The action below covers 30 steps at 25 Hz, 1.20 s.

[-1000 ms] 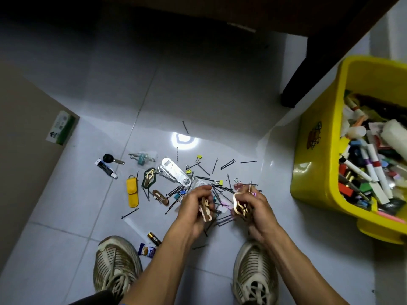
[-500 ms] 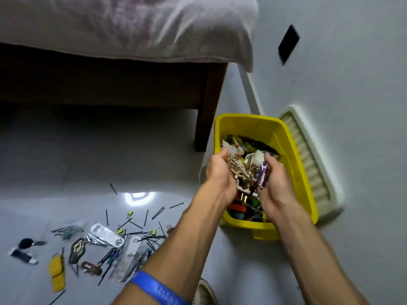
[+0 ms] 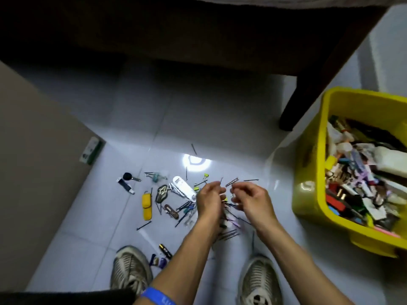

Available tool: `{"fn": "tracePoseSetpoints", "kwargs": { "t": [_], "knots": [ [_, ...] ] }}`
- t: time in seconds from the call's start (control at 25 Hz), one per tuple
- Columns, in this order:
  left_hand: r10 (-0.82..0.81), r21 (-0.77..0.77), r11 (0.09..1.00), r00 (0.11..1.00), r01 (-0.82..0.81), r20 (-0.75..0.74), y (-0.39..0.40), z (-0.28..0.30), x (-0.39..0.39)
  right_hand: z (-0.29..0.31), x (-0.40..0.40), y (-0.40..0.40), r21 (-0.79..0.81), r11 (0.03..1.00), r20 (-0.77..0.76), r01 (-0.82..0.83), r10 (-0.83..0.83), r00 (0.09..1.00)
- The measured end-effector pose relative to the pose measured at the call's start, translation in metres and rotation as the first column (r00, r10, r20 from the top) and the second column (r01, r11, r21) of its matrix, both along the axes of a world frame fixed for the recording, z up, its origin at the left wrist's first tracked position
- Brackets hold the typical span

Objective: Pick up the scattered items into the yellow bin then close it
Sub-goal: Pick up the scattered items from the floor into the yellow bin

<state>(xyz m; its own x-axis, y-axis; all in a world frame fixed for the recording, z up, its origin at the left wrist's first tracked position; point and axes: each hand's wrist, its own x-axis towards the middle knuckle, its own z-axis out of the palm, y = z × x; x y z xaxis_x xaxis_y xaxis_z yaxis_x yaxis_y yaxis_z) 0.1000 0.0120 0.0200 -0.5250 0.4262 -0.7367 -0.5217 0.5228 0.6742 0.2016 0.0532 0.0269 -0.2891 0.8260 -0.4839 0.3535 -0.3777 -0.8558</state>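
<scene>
The yellow bin (image 3: 308, 194) stands open at the right, heaped with markers, clips and small items. On the white floor lies a scatter of black hairpins (image 3: 231, 182) and clips. Beside them are a white clip (image 3: 184, 188), a yellow case (image 3: 147, 203), a brown clip (image 3: 170, 211), a car key (image 3: 130, 177) and a battery (image 3: 165, 250). My left hand (image 3: 209, 199) and my right hand (image 3: 251, 201) hover close together over the middle of the pile. Their fingers curl loosely downward and I see nothing held in them. They hide part of the pile.
My two shoes (image 3: 130, 269) stand at the near edge of the scatter. A brown cardboard box (image 3: 33, 172) flanks the left side. A dark bed frame with its leg (image 3: 308, 95) rises behind, close to the bin. A lamp glare (image 3: 195, 161) shines on the tiles.
Both hands held clips over the bin half a second ago. They are now back over the floor pile with nothing visibly in them, and my view has swung down and to the left.
</scene>
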Motion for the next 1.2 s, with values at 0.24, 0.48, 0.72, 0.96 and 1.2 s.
{"fn": "tracePoseSetpoints", "kwargs": {
  "t": [0.24, 0.48, 0.72, 0.96, 1.2],
  "knots": [
    [-0.199, -0.410, 0.912, 0.891, 0.016, -0.409, -0.070, -0.064, -0.093, -0.085, -0.071, -0.019, 0.263, 0.768, 0.517, -0.584, 0.398, 0.758],
    [-0.283, -0.448, 0.894, 0.803, 0.022, -0.525, -0.093, -0.091, -0.132, -0.129, -0.141, -0.008, 0.288, 0.561, 0.697, -0.776, 0.433, 0.571],
    [-0.085, -0.425, 0.889, 0.853, -0.167, -0.515, -0.113, -0.089, -0.162, -0.119, -0.119, 0.006, 0.244, 0.679, 0.555, -0.692, 0.488, 0.674],
    [-0.483, -0.541, 0.816, 0.755, 0.204, -0.444, -0.166, -0.087, -0.166, -0.098, -0.073, -0.017, 0.228, 0.242, 0.628, -0.943, 0.703, 0.332],
    [-0.884, -0.688, 0.467, 0.322, 0.555, -0.340, -0.173, -0.093, -0.158, -0.109, -0.067, -0.027, 0.060, 0.003, 0.851, -0.998, 0.522, 0.053]
  ]
}}
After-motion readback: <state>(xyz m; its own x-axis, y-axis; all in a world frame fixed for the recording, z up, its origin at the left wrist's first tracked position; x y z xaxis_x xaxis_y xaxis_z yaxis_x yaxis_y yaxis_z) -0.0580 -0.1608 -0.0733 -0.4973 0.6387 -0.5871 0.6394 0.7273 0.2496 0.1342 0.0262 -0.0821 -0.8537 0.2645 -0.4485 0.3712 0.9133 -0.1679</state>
